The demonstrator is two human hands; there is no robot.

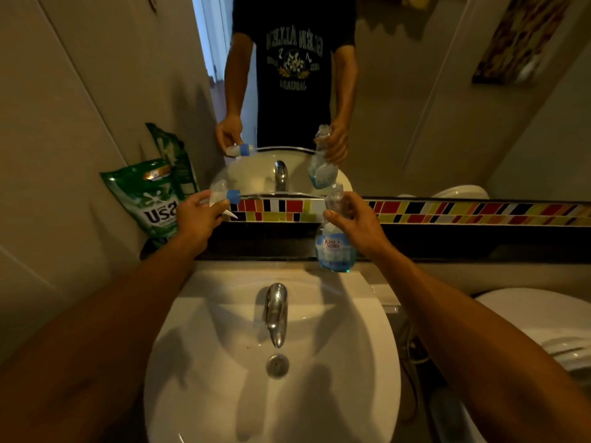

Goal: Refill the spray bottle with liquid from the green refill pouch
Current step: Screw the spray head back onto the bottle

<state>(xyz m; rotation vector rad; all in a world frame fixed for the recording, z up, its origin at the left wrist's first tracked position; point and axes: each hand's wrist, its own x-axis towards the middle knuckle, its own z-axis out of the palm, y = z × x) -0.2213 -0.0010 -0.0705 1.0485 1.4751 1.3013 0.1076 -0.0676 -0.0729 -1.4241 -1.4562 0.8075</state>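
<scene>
Above sink (367, 362), hands (196, 220) raised apart.

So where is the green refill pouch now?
In the head view the green refill pouch stands at the left, leaning in the corner of wall and mirror on the dark ledge behind the sink, just left of the left hand.

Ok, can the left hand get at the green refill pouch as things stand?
Probably not yet: the left hand is full with the spray head. The green refill pouch leans just beside it with nothing between, so it looks reachable once that is put down.
</scene>
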